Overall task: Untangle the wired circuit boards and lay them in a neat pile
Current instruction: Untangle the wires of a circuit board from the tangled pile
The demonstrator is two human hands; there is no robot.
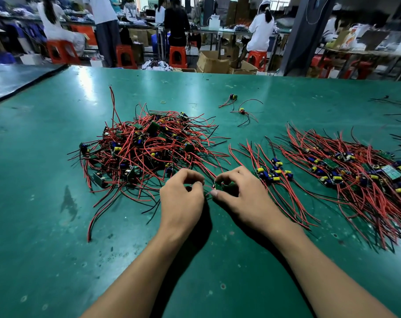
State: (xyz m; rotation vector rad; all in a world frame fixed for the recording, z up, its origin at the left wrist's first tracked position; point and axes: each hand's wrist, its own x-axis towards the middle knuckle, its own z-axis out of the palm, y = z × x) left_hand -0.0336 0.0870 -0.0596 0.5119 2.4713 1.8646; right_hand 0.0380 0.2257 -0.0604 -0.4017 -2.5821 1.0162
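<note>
A tangled heap of small green circuit boards with red and black wires point(146, 148) lies at the centre left of the green table point(57, 226). Just in front of it, my right hand point(238, 193) pinches a small green circuit board point(219, 186) between thumb and fingers. My left hand point(183, 198) pinches its thin red wires close to the board. To the right lies a small combed row of boards point(272, 173) with their wires running the same way. Further right is a large aligned pile point(360, 173).
Two loose wired boards point(242, 110) and a small rubber band point(163, 102) lie at the back of the table. More black wires point(392, 103) sit at the far right edge. Beyond the table, people work at benches among red stools and cardboard boxes.
</note>
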